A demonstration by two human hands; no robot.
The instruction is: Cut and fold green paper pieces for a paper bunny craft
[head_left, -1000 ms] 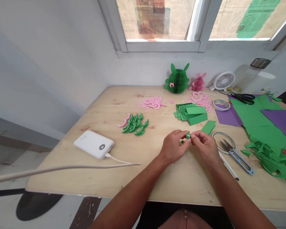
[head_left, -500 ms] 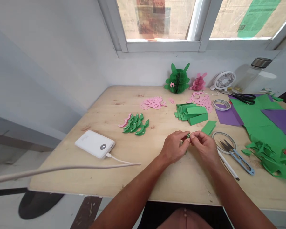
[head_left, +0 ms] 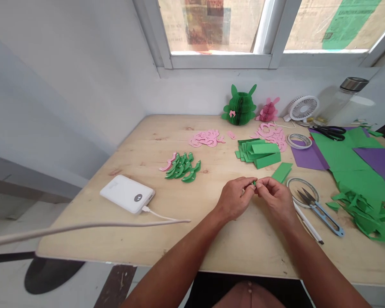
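Left hand [head_left: 234, 198] and right hand [head_left: 277, 199] both pinch the small green paper piece [head_left: 254, 183] between fingertips, near the lone green rectangular paper strip [head_left: 282, 172]. Less of the piece shows than a second ago; probably being pressed or turned.

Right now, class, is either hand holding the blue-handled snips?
No, the blue-handled snips lie on the table, apart from both the left hand and the right hand.
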